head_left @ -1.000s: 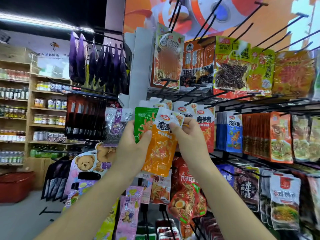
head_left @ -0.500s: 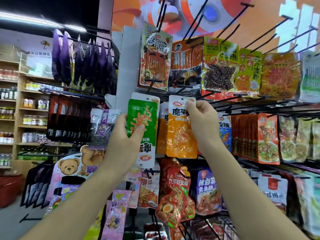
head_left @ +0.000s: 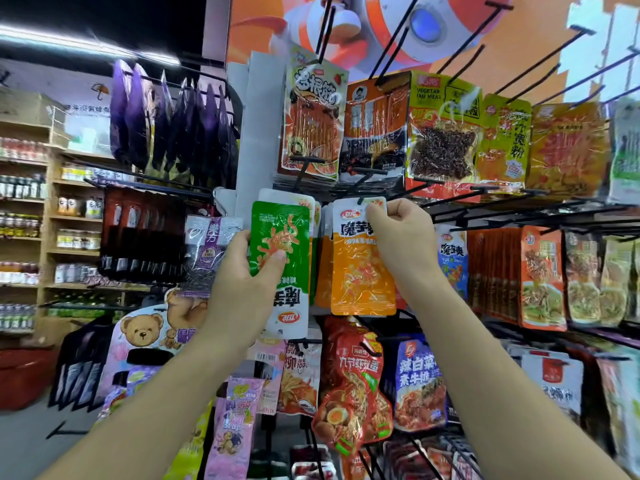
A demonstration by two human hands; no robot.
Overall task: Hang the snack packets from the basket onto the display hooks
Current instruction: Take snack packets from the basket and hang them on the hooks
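Since a second ago the orange packet (head_left: 362,271) has gone from chest level, where both hands worked it, up to the middle hook row; the hands have parted and the view has tipped upward. Right hand (head_left: 401,237) pinches the packet's white top corner between thumb and curled fingers, header level with the dark hook tip. Whether the hole is already over the wire I cannot tell; that spot is small and partly covered. My judgement: this packet is at, or just short of, seating. Left hand (head_left: 242,285) holds the green packet (head_left: 278,237) just left of it, thumb pressed on the front, fingers behind, print upside down. It will likely need turning before it can hang. Room is tight. More packets of the same kind hang right behind the orange one. A blue packet (head_left: 453,258) sits just right of the wrist. A red packet (head_left: 349,382) hangs below. Big packets (head_left: 313,123) overhang from the row above. Black hooks (head_left: 485,195) jut toward the viewer to the right, tips near the knuckles. Clear space lies near, toward the body. Red basket (head_left: 24,375), if that is what it is, stands low and far left, well apart.
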